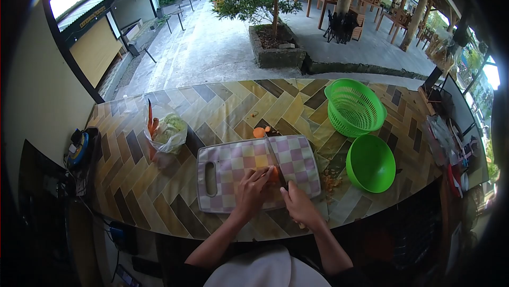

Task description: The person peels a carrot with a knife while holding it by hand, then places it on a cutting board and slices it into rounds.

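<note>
A checkered cutting board (228,154) lies on the patterned table. On its right half, my left hand (253,189) presses its closed fingers on an orange carrot piece (274,174). My right hand (300,206) is closed around the handle of a knife (274,154), whose blade points away from me and runs just right of the carrot piece. Cut orange pieces (259,132) lie at the board's far edge, near the knife's tip. How far the blade is into the carrot cannot be made out.
A green colander (356,109) and a green bowl (371,164) stand right of the board, with small peelings (331,180) beside it. At the left is a plastic bag (168,134) with vegetables. Bags and other items lie at the far right edge.
</note>
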`<state>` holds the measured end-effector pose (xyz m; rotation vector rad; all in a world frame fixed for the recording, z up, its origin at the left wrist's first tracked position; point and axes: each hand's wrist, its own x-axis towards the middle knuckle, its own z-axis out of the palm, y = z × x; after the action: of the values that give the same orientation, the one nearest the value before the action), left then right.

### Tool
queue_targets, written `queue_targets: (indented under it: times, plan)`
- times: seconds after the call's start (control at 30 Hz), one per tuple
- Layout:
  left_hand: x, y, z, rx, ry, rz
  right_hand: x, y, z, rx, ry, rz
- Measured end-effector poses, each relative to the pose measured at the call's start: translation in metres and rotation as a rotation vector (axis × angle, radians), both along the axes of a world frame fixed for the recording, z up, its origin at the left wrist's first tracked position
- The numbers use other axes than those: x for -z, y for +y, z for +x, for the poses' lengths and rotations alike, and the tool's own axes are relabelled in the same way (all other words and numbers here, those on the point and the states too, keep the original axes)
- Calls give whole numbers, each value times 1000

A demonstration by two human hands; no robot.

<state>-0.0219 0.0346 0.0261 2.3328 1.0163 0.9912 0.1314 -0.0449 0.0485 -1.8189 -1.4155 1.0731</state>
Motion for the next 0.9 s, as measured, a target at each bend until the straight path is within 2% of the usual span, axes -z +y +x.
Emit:
queue_targets:
  times: [0.13, 0.3, 0.57, 0.67, 0.8, 0.9]
  plan:
    - [1, -4, 2, -15, 22, 58, 12, 4, 3, -8, -3, 71]
    - [6, -4, 3, -34, 48, 47, 27, -32, 3, -29, -26, 155]
    - [8, -10, 3, -57, 66, 52, 19, -12, 2, -26, 105, 4]
    - [7, -7, 4, -80, 86, 82, 4, -37, 7, 6, 308, -231]
    - [11, -9, 5, -59, 73, 164, 3, -33, 4, 18, 316, -242]
    - [9, -9, 5, -97, 85, 130, 12, -19, 1, -9, 178, -149]
